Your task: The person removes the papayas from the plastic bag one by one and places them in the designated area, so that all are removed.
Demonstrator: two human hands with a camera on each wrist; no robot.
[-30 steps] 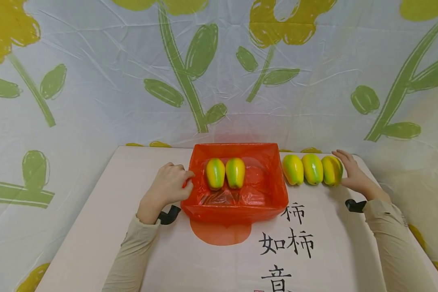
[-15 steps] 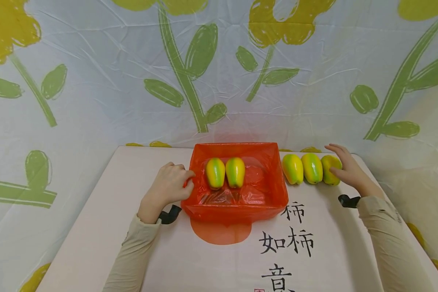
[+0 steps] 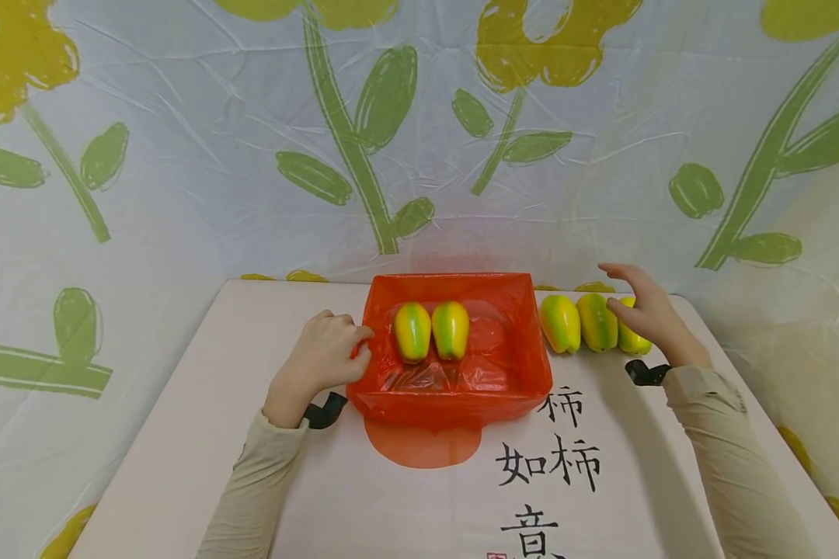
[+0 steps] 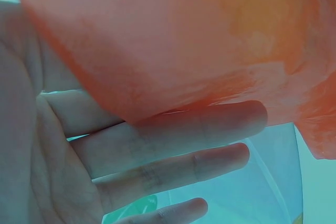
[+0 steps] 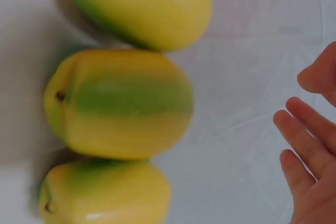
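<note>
My left hand [image 3: 323, 351] grips the left rim of an open red plastic bag [image 3: 447, 407], which stands box-shaped on the table. In the left wrist view, red plastic covers part of the fingers [image 4: 173, 140]. Two yellow-and-green papayas [image 3: 412, 334] lie side by side inside the bag. Three more sit in a row to its right: a near papaya [image 3: 561, 324], a middle papaya [image 3: 598, 323] and a far-right papaya [image 3: 632, 340]. Over the far-right one hovers my right hand [image 3: 653, 314], fingers apart and holding nothing; it partly hides that fruit. The right wrist view shows these fingers apart from the fruit.
A pale table mat [image 3: 363, 512] with black Chinese characters [image 3: 575, 466] and an orange-red printed shape [image 3: 426, 450] lies beneath everything. Behind the table hangs a flower-patterned cloth [image 3: 252, 210], close to the back edge.
My right hand has moved left, from beside the far-right papaya to above it, with its fingertips near the middle one. The left hand and the bag have stayed put.
</note>
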